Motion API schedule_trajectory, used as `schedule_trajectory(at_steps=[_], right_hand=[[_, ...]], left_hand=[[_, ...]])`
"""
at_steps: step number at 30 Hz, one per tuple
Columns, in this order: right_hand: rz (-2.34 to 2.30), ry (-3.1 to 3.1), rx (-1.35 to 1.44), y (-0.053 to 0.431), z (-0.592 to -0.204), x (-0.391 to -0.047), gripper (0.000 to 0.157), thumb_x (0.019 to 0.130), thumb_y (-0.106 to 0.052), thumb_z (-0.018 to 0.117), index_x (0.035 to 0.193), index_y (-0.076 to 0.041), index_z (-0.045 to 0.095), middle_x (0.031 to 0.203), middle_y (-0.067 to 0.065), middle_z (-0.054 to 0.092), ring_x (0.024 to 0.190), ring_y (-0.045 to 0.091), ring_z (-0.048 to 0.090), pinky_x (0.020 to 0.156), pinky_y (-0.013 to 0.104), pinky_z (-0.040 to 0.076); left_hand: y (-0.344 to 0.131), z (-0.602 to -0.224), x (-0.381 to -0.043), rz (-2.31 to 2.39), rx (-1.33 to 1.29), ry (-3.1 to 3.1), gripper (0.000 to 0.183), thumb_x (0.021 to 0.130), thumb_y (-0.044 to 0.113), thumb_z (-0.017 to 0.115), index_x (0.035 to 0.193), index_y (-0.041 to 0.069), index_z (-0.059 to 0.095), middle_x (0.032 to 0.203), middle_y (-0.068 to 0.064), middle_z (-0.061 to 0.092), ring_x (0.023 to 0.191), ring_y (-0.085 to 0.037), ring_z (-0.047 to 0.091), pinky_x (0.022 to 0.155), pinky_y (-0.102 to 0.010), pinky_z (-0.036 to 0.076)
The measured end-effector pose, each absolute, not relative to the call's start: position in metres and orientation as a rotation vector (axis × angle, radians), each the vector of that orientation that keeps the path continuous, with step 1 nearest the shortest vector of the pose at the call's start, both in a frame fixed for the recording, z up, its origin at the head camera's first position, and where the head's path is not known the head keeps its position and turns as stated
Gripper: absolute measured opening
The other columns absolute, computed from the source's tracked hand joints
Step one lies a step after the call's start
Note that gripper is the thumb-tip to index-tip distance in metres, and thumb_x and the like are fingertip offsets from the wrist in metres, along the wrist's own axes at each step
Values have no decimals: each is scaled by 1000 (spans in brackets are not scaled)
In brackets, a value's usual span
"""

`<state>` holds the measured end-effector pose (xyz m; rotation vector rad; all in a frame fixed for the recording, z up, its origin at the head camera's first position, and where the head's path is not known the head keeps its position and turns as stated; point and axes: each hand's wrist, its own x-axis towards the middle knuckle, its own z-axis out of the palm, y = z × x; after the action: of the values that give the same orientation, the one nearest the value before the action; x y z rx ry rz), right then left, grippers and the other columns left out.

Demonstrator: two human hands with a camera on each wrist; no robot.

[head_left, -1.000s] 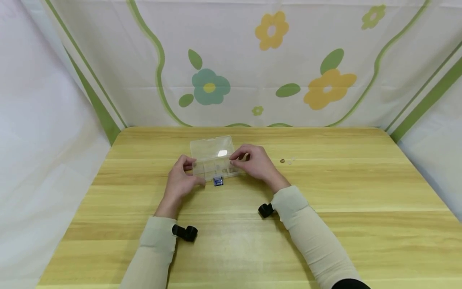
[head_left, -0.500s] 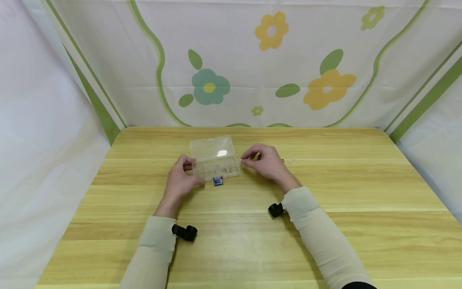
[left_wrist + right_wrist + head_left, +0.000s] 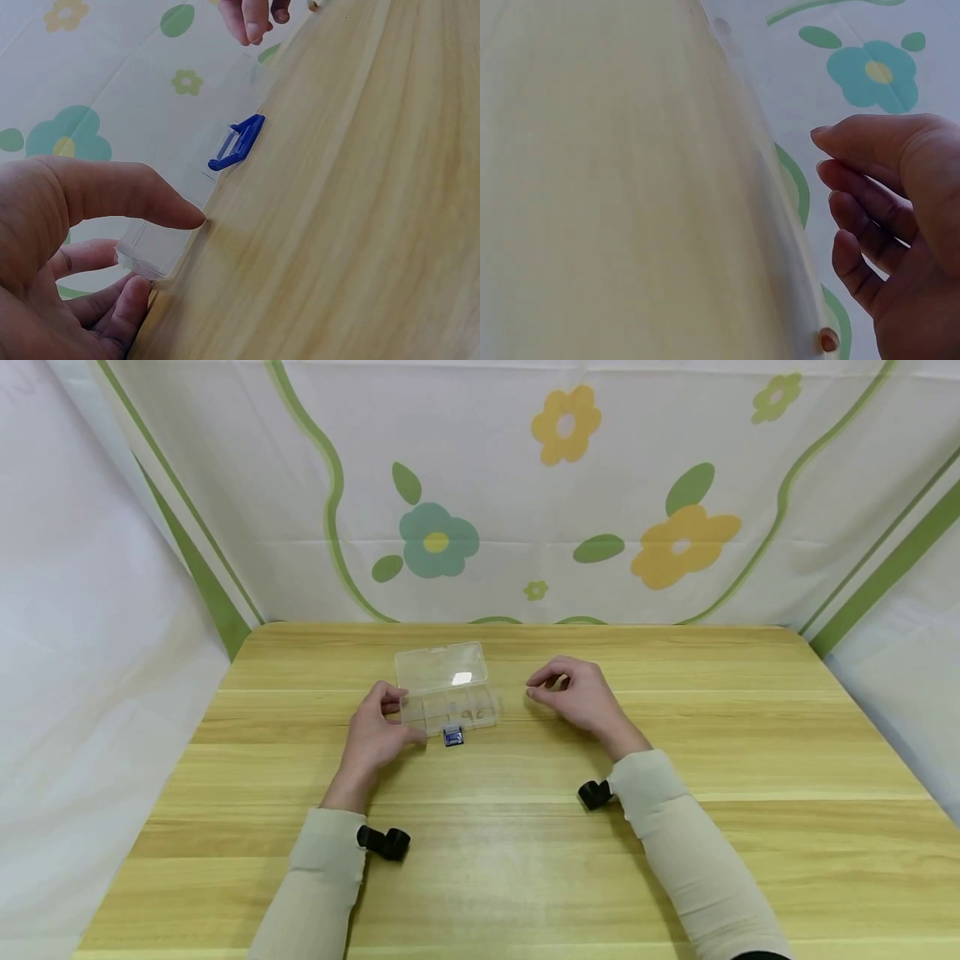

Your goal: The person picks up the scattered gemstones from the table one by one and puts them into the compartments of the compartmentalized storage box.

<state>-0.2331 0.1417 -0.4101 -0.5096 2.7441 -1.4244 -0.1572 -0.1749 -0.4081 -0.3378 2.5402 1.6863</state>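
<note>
A clear plastic compartment box lies on the table with its lid raised at the back. My left hand grips its left end, the thumb along the front and the fingers around the far side. On the front wall is a blue latch, also plain in the left wrist view. Tiny brownish pieces lie in the box's right part; their kind is too small to tell. To the right of the box, my right hand hovers with loosely bent fingers and nothing visible between them.
A small brown piece lies on the table below my right hand in the right wrist view. The wooden table reaches back to a white curtain printed with flowers.
My right hand has moved right, away from the box's right end, and now hides the small pieces on the table in the head view. The left hand stays on the box.
</note>
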Motion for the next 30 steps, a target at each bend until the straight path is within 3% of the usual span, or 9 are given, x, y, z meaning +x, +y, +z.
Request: schedule_trajectory(at_steps=[15,25,30], right_hand=[[-1385,2827,-299,182,-409,-238,17,96,-22,81,110,-12,82,117,10,77,106,26,64,91,38,52],[-1377,2842,-177,201,-412,-237,20,97,-25,80,112,-13,80,113,8,77,100,24,66,76,29,56],[-1312,2867,-172,208,-412,-236,22,97,-28,80,114,-13,80,113,10,76,101,25,66,80,30,54]], left_hand=[[-175,-407,-158,1687,-353,2534,72,72,-5,84,138,7,57,143,-18,56,118,-36,60,106,-49,53],[-174,-407,-157,1677,-355,2541,71,72,-5,84,138,8,57,143,-18,56,120,-36,59,108,-51,52],[-174,-408,-157,1678,-357,2541,71,73,-5,84,138,8,57,143,-18,56,120,-36,59,108,-51,52]])
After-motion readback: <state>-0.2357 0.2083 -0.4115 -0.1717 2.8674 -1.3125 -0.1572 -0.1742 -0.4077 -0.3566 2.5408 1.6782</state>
